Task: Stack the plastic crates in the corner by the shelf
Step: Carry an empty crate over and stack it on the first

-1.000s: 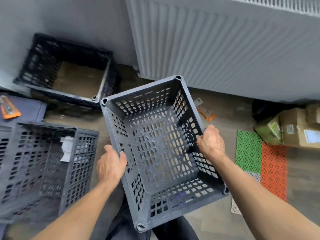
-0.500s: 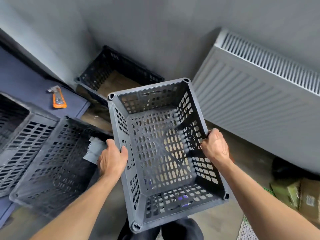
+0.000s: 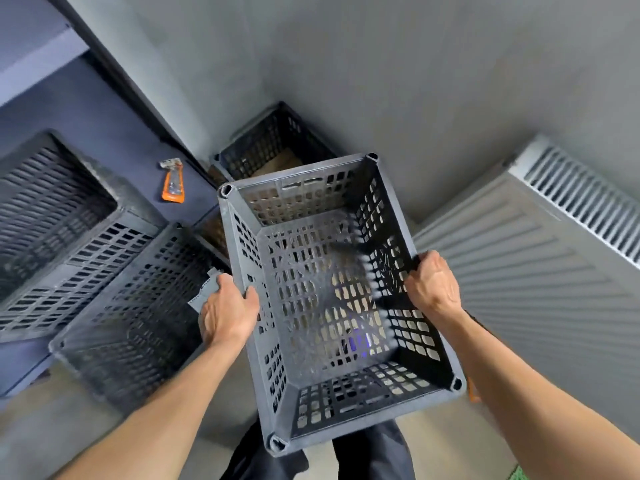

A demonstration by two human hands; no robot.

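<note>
Left hand (image 3: 228, 313) and right hand (image 3: 431, 285) clamp opposite long rims of the grey crate (image 3: 332, 299), held in the air, open side up, over the person's legs. Black crate (image 3: 273, 147) sits on the floor in the far corner, just beyond the held one. Two more crates, one (image 3: 131, 313) left, another (image 3: 48, 216) far left by the shelf (image 3: 104, 109). Orange tool (image 3: 173, 183) lies on the shelf. Radiator (image 3: 540, 244) at right.
</note>
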